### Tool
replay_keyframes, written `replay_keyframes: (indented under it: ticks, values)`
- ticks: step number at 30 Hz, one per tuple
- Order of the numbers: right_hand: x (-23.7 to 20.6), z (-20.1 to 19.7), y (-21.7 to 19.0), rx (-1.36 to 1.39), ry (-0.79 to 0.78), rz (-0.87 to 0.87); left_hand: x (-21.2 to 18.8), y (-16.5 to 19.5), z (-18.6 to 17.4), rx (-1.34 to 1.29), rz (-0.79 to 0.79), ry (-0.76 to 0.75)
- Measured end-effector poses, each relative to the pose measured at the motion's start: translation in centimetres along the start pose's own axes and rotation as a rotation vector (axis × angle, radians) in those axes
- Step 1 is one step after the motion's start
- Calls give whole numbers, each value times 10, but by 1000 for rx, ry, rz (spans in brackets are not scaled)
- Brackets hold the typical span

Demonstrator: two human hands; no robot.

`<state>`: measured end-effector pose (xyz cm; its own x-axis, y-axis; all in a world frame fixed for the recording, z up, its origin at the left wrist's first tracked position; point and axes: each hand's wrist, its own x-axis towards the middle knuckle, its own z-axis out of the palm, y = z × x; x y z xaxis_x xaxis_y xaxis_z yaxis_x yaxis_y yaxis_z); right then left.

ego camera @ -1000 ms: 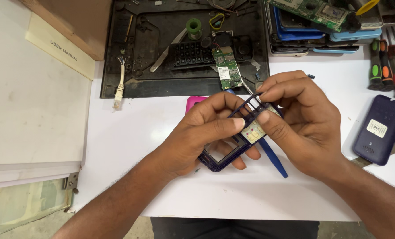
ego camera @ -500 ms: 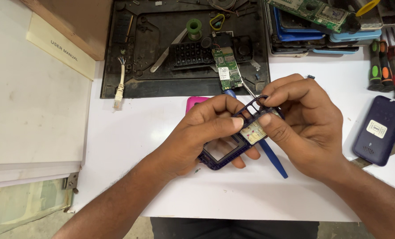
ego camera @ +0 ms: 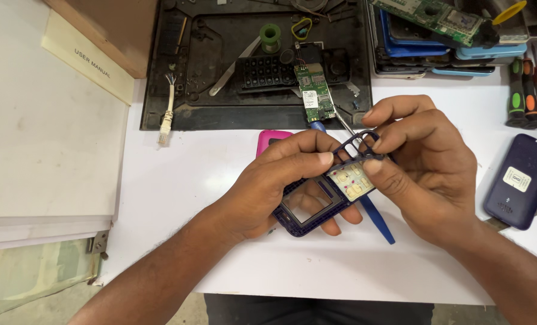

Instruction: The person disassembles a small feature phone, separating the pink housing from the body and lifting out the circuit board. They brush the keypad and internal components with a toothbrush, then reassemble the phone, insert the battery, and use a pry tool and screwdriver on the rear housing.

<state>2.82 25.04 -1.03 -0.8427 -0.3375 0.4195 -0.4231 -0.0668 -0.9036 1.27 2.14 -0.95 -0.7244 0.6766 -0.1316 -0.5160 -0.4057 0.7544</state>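
Observation:
My left hand [ego camera: 283, 180] grips a dark blue phone front housing [ego camera: 316, 207] with an open screen window, holding it just above the white table. My right hand [ego camera: 425, 165] pinches the housing's keypad end, where a pale keypad membrane [ego camera: 351, 179] with pink dots sits under my thumb. A blue-handled screwdriver [ego camera: 377, 219] lies under the housing, its metal tip pointing toward the black tray. A pink phone part [ego camera: 270, 140] lies behind my left hand.
A black work tray [ego camera: 220, 66] at the back holds a green circuit board [ego camera: 315, 93], a solder spool and tweezers. A dark blue phone back [ego camera: 518, 180] lies right. Screwdrivers [ego camera: 530, 99] stand far right. Stacked phones and a board sit at the back right. White boxes [ego camera: 39, 144] fill the left.
The hands have shifted slightly on the housing; my right fingers have lifted the keypad end a little higher. Nothing else moved.

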Motion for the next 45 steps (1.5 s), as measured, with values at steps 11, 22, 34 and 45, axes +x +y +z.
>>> replay_keyframes:
  ticks: [11, 22, 34, 45]
  values:
    - [2, -5, 3, 92, -12, 60, 1, 0, 1, -34, -41, -6]
    - [7, -8, 10, 235, 161, 280, 3, 2, 1, -25, -1, 25]
    - [23, -7, 9, -296, 216, 282, 2, 2, 1, 149, 130, 138]
    - [28, 4, 0, -1115, -174, 401, 1, 4, 4, 560, 305, 279]
